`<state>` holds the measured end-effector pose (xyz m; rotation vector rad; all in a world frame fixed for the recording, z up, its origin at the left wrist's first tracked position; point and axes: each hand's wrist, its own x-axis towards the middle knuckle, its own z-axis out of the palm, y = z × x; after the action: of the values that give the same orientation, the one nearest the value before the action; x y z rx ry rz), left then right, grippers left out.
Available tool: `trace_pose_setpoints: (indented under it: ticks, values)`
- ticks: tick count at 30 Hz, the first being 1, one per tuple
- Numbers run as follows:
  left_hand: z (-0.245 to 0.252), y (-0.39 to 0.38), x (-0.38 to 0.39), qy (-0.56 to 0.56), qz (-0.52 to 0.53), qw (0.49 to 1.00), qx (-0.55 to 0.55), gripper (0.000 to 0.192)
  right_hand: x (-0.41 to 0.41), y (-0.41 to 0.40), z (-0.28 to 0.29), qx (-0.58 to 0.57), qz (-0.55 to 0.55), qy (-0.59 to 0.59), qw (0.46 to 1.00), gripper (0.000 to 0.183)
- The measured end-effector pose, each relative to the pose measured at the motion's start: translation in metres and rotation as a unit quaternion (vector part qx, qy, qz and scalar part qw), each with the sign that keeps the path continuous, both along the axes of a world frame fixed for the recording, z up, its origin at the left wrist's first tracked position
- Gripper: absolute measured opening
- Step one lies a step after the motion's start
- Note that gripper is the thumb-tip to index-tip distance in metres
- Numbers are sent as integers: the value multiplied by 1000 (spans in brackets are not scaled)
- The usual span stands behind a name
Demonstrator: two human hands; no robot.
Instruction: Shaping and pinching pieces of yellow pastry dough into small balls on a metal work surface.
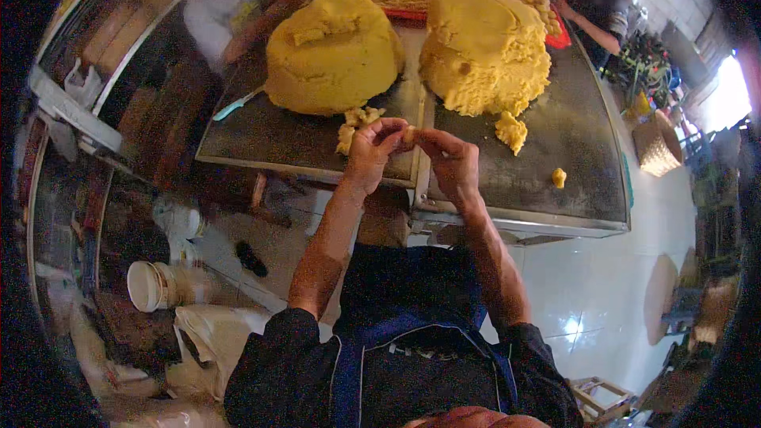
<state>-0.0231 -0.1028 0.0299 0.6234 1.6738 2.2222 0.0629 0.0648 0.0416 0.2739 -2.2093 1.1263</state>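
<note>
Between the fingertips of both hands is a small piece of dough (408, 135). My left hand (374, 151) pinches it from one side, and my right hand (449, 160) touches it from the other. Crumbled pale dough (358, 119) lies just behind my left hand. A large smooth mound of yellow dough (333, 59) sits on the left metal tabletop, a rougher yellow mound (484, 47) on the right one. Near the rough mound lies a loose chunk of dough (511, 132), and a small lump (559, 178) rests nearer the right front edge.
A turquoise-handled utensil (230, 109) touches the left mound. Behind the mounds stand red trays (405, 14) holding small dough pieces. One person (220, 12) is at the far left, another (594, 18) at the far right. The metal table edge (523, 224) is before me; a white bucket (145, 286) lies lower left.
</note>
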Motion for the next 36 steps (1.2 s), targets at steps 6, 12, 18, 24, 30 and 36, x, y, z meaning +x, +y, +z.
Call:
trace_pose_setpoints:
  ticks: [6, 12, 18, 24, 30, 36]
  values:
    - [-19, -32, -17, -120, 47, 982, 139, 19, -35, -30, -4, -363, -9, -142, 921, 24]
    - [-27, -41, -23, -109, 92, 983, 116, 18, -49, -49, -8, -220, 33, -134, 966, 28]
    - [-24, -37, -25, -63, 129, 988, 60, 21, -57, -45, -16, -236, -33, -156, 959, 30]
    - [-3, -27, -18, 190, 126, 965, -128, 41, -59, -47, -26, -336, 5, -144, 931, 28]
    - [-18, -33, -35, 67, 150, 984, -66, 49, -49, -42, -5, -300, -7, -183, 936, 33]
    - [-8, -33, -35, 159, 99, 976, -114, 41, -57, -38, -11, -283, 116, -182, 935, 43]
